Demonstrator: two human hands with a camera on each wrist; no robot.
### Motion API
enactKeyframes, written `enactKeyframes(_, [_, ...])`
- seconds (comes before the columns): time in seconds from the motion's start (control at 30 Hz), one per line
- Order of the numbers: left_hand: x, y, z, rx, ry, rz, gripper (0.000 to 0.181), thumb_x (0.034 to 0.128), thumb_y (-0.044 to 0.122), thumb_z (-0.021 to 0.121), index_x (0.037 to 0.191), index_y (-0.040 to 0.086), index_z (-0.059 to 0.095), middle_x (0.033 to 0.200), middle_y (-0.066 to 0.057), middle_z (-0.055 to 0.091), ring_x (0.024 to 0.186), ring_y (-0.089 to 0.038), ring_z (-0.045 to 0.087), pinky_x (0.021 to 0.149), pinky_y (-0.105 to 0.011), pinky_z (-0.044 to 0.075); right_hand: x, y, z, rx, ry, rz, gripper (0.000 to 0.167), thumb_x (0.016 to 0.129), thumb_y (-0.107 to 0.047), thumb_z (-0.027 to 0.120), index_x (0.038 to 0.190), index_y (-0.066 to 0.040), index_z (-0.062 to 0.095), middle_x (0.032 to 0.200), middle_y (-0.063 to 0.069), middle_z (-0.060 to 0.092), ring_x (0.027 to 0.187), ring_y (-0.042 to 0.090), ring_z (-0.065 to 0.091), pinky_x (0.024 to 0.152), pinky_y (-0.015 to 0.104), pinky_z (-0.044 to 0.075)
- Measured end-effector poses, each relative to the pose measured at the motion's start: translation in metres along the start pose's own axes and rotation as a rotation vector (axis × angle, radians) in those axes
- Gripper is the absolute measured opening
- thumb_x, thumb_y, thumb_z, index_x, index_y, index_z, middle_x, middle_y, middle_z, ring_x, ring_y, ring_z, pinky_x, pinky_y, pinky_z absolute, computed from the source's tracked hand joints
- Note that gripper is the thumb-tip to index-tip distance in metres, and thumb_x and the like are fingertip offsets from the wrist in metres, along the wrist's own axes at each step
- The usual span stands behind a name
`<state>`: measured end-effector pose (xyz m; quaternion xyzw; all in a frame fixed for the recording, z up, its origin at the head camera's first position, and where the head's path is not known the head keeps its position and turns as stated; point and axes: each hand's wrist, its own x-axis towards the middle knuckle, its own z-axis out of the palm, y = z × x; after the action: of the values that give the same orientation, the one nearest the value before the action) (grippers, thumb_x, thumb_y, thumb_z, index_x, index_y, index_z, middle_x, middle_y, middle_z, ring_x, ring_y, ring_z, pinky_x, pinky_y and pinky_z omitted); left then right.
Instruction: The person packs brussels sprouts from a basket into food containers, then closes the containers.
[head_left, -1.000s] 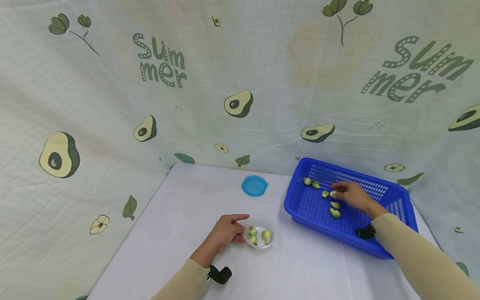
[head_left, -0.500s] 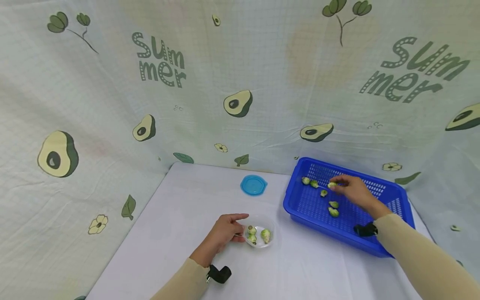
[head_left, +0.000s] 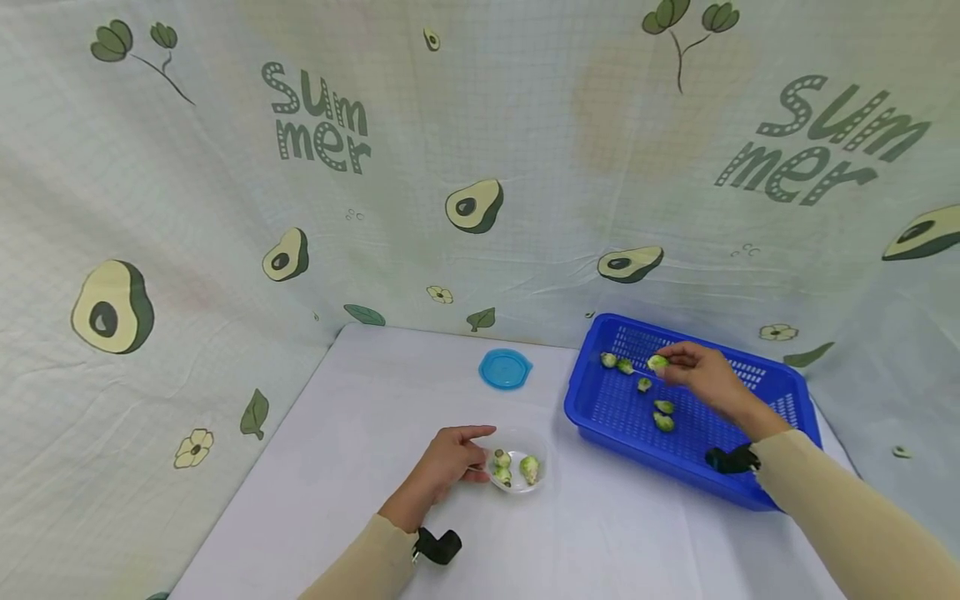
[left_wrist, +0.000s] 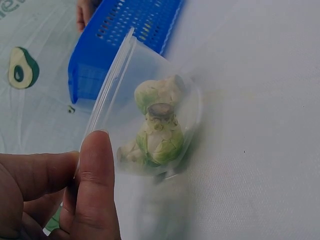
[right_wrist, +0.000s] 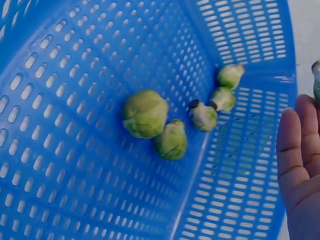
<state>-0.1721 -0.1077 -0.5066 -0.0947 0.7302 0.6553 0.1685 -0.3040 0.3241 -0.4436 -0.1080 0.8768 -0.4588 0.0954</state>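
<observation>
My left hand (head_left: 447, 461) pinches the rim of a small clear plastic bowl (left_wrist: 150, 60) standing on the table, left of the basket. Inside the bowl lie three Brussels sprouts (left_wrist: 161, 140). Over the blue perforated basket (head_left: 630, 454), my right hand (head_left: 701, 375) pinches one Brussels sprout (head_left: 657, 362) between thumb and fingertips. That sprout shows only at the right edge of the right wrist view. Several more Brussels sprouts (right_wrist: 145, 114) lie loose on the basket floor.
A round blue lid (head_left: 505, 369) lies on the white-covered table (head_left: 405, 383) behind the bowl. The basket's raised wall stands between the bowl and the loose sprouts. A printed cloth (head_left: 525, 125) hangs behind the table.
My right hand has lifted the sprout from among the others in the basket and moved slightly left with it. The left hand stays at the bowl.
</observation>
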Motion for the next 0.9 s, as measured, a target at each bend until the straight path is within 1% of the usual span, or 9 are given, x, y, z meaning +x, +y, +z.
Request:
enactKeyframes(0.07, [0.000, 0.000, 0.000, -0.001, -0.002, 0.000, 0.049, 0.0936, -0.006, 0.064, 0.141, 0.008, 0.068, 0.088, -0.009, 0.060, 0.074, -0.018, 0.060, 0.068, -0.029, 0.066, -0.002, -0.003, -0.001, -0.009, 0.013, 0.002, 0.052, 0.106, -0.031, 0.066, 0.146, 0.000, 0.055, 0.138, 0.026, 0.064, 0.100, -0.001, 0.068, 0.096, 0.047, 0.062])
enactKeyframes(0.17, [0.000, 0.001, 0.000, 0.000, -0.002, -0.001, 0.050, 0.0937, -0.005, 0.064, 0.141, 0.009, 0.068, 0.088, -0.009, 0.060, 0.073, -0.018, 0.060, 0.068, -0.029, 0.066, -0.005, -0.007, -0.003, -0.027, 0.030, 0.009, 0.052, 0.106, -0.033, 0.066, 0.146, -0.003, 0.057, 0.138, 0.023, 0.065, 0.099, -0.004, 0.066, 0.097, 0.046, 0.062])
enactKeyframes(0.23, [0.000, 0.001, 0.000, 0.003, 0.000, -0.003, 0.050, 0.0939, -0.005, 0.064, 0.141, 0.009, 0.068, 0.088, -0.010, 0.060, 0.073, -0.018, 0.060, 0.068, -0.029, 0.066, -0.007, -0.012, -0.005, -0.029, 0.034, 0.006, 0.051, 0.106, -0.033, 0.065, 0.147, -0.003, 0.056, 0.139, 0.023, 0.064, 0.100, -0.004, 0.066, 0.097, 0.044, 0.062])
enactKeyframes(0.33, [0.000, 0.001, 0.000, 0.008, 0.002, -0.004, 0.049, 0.0942, -0.005, 0.064, 0.141, 0.009, 0.068, 0.089, -0.010, 0.060, 0.073, -0.018, 0.060, 0.068, -0.029, 0.066, -0.009, -0.018, -0.006, -0.036, 0.044, -0.001, 0.051, 0.106, -0.034, 0.065, 0.146, -0.003, 0.056, 0.139, 0.024, 0.063, 0.099, -0.002, 0.066, 0.092, 0.034, 0.063])
enactKeyframes(0.43, [0.000, 0.000, 0.000, 0.009, 0.002, -0.004, 0.049, 0.0944, -0.004, 0.064, 0.141, 0.010, 0.068, 0.089, -0.010, 0.061, 0.073, -0.018, 0.060, 0.068, -0.029, 0.066, -0.012, -0.025, -0.008, -0.048, 0.060, -0.010, 0.052, 0.105, -0.037, 0.066, 0.144, -0.003, 0.058, 0.136, 0.023, 0.065, 0.098, 0.001, 0.068, 0.086, 0.025, 0.061])
enactKeyframes(0.5, [0.001, 0.000, 0.000, 0.005, -0.001, -0.003, 0.049, 0.0944, -0.004, 0.064, 0.141, 0.009, 0.068, 0.088, -0.010, 0.060, 0.072, -0.018, 0.060, 0.068, -0.029, 0.066, -0.014, -0.029, -0.008, -0.056, 0.069, -0.017, 0.052, 0.105, -0.038, 0.067, 0.144, -0.004, 0.060, 0.134, 0.023, 0.067, 0.099, 0.004, 0.070, 0.085, 0.022, 0.060])
enactKeyframes(0.67, [0.001, 0.000, 0.001, -0.001, -0.004, -0.004, 0.049, 0.0939, -0.005, 0.064, 0.141, 0.009, 0.068, 0.087, -0.009, 0.060, 0.072, -0.017, 0.059, 0.068, -0.029, 0.066, -0.019, -0.039, -0.009, -0.054, 0.075, -0.017, 0.054, 0.104, -0.040, 0.068, 0.145, -0.006, 0.061, 0.134, 0.020, 0.068, 0.100, 0.007, 0.072, 0.086, 0.022, 0.060])
enactKeyframes(0.77, [0.001, 0.000, 0.002, 0.005, -0.001, -0.007, 0.049, 0.0939, -0.005, 0.064, 0.141, 0.009, 0.068, 0.088, -0.010, 0.060, 0.073, -0.018, 0.060, 0.068, -0.029, 0.066, -0.023, -0.044, -0.008, -0.047, 0.078, -0.020, 0.052, 0.104, -0.040, 0.068, 0.143, -0.006, 0.062, 0.133, 0.020, 0.069, 0.099, 0.006, 0.072, 0.086, 0.022, 0.060])
enactKeyframes(0.9, [0.000, 0.001, 0.002, 0.014, 0.003, -0.004, 0.049, 0.0944, -0.004, 0.065, 0.141, 0.010, 0.068, 0.089, -0.010, 0.061, 0.073, -0.018, 0.060, 0.067, -0.029, 0.066, -0.027, -0.050, -0.004, -0.034, 0.090, -0.035, 0.050, 0.104, -0.038, 0.068, 0.140, -0.005, 0.064, 0.128, 0.016, 0.072, 0.097, 0.006, 0.073, 0.085, 0.019, 0.060])
